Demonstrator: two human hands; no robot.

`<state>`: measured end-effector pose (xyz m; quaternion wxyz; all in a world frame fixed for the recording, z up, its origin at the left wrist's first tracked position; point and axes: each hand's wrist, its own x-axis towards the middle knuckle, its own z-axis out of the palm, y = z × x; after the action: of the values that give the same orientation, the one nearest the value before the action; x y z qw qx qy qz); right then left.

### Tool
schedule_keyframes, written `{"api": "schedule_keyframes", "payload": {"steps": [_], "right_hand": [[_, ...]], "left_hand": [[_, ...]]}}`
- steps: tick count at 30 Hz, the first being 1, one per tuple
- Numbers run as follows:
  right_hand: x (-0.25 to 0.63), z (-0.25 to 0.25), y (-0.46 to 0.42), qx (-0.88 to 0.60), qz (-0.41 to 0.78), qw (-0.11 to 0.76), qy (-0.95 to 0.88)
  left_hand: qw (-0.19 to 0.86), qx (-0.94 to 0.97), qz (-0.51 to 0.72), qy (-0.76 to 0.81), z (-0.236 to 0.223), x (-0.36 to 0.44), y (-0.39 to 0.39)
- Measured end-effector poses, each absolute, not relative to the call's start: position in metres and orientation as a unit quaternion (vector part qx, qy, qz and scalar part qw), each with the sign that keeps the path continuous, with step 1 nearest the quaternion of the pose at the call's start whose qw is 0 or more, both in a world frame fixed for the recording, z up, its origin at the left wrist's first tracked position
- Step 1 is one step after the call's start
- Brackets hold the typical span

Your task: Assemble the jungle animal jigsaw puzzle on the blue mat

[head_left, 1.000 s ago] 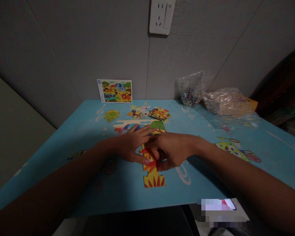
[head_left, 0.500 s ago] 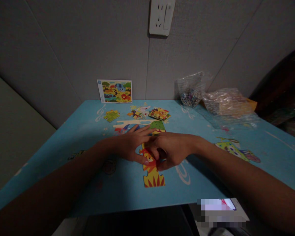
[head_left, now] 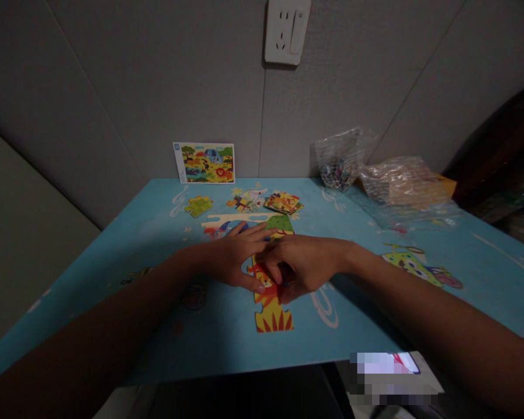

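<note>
A partly joined jigsaw puzzle (head_left: 273, 322) lies on the table before me, with a lion, yellow grass, a green tree and a blue elephant showing. My left hand (head_left: 231, 262) rests across it with fingers stretched out; its thumb touches the lion puzzle piece (head_left: 265, 278). Against it, my right hand (head_left: 303, 265) is closed, with bent fingers and thumb at the right edge of the lion piece. The two hands meet above the puzzle and hide its middle part. Behind them are a green puzzle piece (head_left: 198, 205) and a stack of loose pieces (head_left: 283, 202).
A picture card (head_left: 207, 163) leans on the wall at the back. Other loose puzzle pieces (head_left: 248, 199) lie beside the stack. At the back right are a clear bag of small items (head_left: 338, 166) and crumpled plastic wrap (head_left: 406, 186). A socket (head_left: 287, 32) is on the wall.
Almost nothing differs. Both hands stay in the same place over the puzzle, and the view has shifted only very slightly.
</note>
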<state>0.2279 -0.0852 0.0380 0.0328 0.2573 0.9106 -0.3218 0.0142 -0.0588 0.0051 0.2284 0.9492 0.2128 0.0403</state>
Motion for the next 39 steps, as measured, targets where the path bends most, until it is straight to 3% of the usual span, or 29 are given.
{"api": "schedule_keyframes", "payload": {"steps": [11,22,32,39], "right_hand": [[0.226,0.033,-0.076,0.290,-0.360,0.055,0.885],[0.222,0.040,-0.077,0.332,-0.291,0.081,0.894],[0.229,0.026,-0.067,0.328,-0.273,0.048,0.903],[0.220,0.011,-0.069,0.301,-0.264,-0.025,0.916]], "left_hand": [[0.218,0.944,0.016,0.245,0.008,0.020,-0.064],[0.226,0.939,0.051,0.255,0.004,0.022,-0.064],[0.215,0.924,0.114,0.294,0.001,0.033,-0.067],[0.162,0.918,0.203,0.301,0.002,0.004,-0.038]]}}
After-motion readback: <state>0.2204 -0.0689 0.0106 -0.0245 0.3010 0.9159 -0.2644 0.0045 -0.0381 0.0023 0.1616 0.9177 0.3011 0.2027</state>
